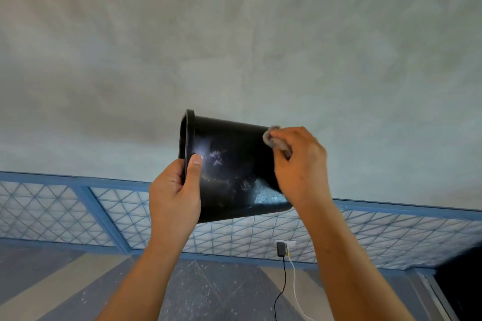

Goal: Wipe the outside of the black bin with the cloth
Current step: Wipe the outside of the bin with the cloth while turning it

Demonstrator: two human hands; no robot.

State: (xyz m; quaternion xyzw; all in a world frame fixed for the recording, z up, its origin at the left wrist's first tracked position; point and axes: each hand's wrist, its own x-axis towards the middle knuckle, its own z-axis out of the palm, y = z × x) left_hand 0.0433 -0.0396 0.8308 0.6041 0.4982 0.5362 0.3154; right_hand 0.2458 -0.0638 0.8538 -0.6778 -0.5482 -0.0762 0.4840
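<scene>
Before wall [234,34], bin [234,164] sideways; rim [186,138] leftward

- I see only a bit of the small grey cloth [273,137] under my right hand [300,164].
- The bottom of the round black plastic bin [234,164] hides behind that hand.
- A blurry dark shape [463,284] is cut off bottom right.

Setting: plain indoor room, probably domestic. Bare grey plastered wall [234,34]; blue-framed lattice-patterned panel band [52,211] along its foot; striped painted floor [208,294]; wall socket [290,243] with black charger [281,249] and white cable [294,281] plugged in
</scene>
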